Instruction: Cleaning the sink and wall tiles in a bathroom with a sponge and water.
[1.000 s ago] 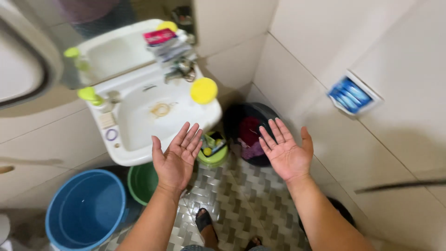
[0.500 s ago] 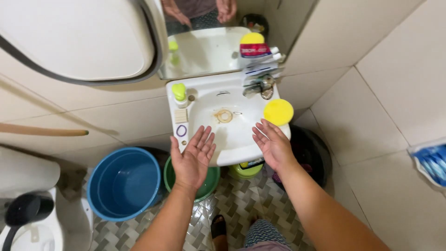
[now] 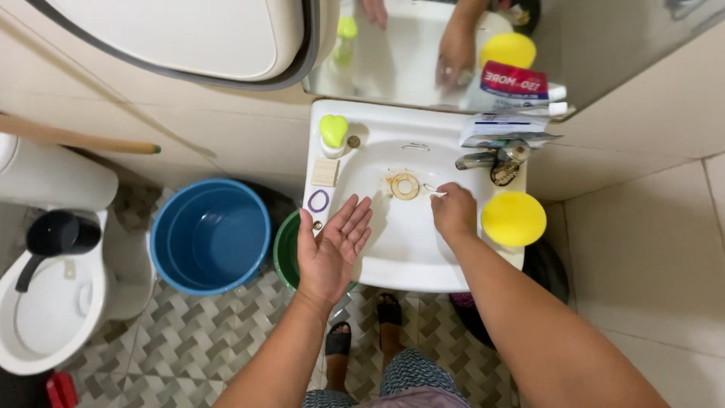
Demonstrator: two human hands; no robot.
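Two hands hang over the white wash basin (image 3: 423, 261). The left hand (image 3: 330, 245) is open, palm up, fingers spread, above the basin's front left part and holding nothing. The right hand (image 3: 453, 211) is curled, its fingertips pinching a small thin object (image 3: 430, 188), too small to identify, just right of the rusty drain ring (image 3: 405, 186). The chrome faucet (image 3: 491, 159) stands just beyond that hand, and a yellow round sponge (image 3: 513, 219) lies on the rim just to its right. A green soap dispenser (image 3: 333, 134) sits at the basin's back left corner. A blue bucket (image 3: 210, 236) stands on the floor, left of the basin.
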